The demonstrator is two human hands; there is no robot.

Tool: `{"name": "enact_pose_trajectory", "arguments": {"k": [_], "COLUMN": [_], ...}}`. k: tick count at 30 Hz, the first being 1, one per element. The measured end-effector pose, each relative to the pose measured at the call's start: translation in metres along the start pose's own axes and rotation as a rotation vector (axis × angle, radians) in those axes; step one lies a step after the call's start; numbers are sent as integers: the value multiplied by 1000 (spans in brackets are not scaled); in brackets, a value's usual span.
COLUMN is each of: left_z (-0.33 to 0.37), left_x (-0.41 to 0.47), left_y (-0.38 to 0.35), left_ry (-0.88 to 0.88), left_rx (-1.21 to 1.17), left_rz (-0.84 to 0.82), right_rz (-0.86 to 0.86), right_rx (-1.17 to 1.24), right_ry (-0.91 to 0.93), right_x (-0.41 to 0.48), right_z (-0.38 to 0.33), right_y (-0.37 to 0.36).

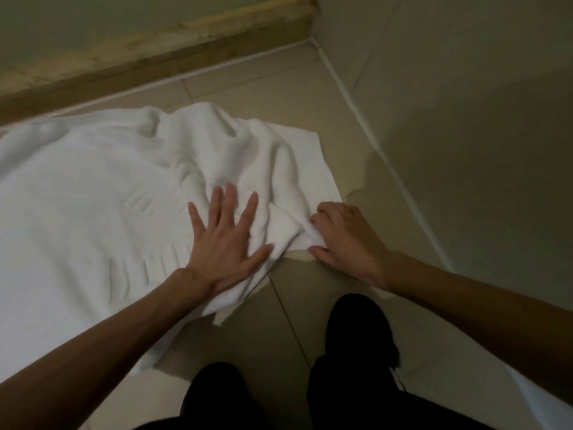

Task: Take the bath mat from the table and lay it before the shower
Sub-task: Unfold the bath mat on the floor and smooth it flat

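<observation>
While the left hand point(223, 240) is pressing flat with fingers spread on the white bath mat point(93, 212), the right hand point(344, 240) is pinching its rumpled near corner; mat is lying on the tiled floor point(310, 305), under both hands.

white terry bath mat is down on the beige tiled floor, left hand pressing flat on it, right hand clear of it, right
Not quite: the head view shows the right hand pinching a corner of the white terry bath mat. The left hand does press flat on it.
</observation>
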State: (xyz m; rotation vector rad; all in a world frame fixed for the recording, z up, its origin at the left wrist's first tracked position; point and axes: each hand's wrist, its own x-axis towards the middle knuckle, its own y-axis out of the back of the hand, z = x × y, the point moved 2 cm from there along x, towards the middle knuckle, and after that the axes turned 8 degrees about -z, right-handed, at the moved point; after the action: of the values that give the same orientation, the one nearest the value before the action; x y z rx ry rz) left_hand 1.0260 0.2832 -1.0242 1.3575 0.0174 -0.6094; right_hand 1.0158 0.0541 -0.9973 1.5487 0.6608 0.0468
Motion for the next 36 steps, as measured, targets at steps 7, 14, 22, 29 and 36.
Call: {"name": "enact_pose_trajectory", "arguments": {"k": [7, 14, 22, 29, 36], "left_z": [0, -1, 1, 11, 12], "left_x": [2, 1, 7, 16, 87], "left_y": [-4, -2, 6, 33, 86], "left_ry": [33, 22, 5, -60, -96], "left_rx": [4, -2, 74, 3, 199], "left_rz": [17, 13, -56, 99, 102], "right_rz": [32, -12, -22, 7, -81], "right_rx": [-92, -91, -64, 105, 104], "right_ry": [120, -86, -334, -212, -31], "right_x": [8, -7, -11, 3, 51], "right_z": [5, 44, 78, 54, 57], "right_y": [7, 11, 11, 19, 18]}}
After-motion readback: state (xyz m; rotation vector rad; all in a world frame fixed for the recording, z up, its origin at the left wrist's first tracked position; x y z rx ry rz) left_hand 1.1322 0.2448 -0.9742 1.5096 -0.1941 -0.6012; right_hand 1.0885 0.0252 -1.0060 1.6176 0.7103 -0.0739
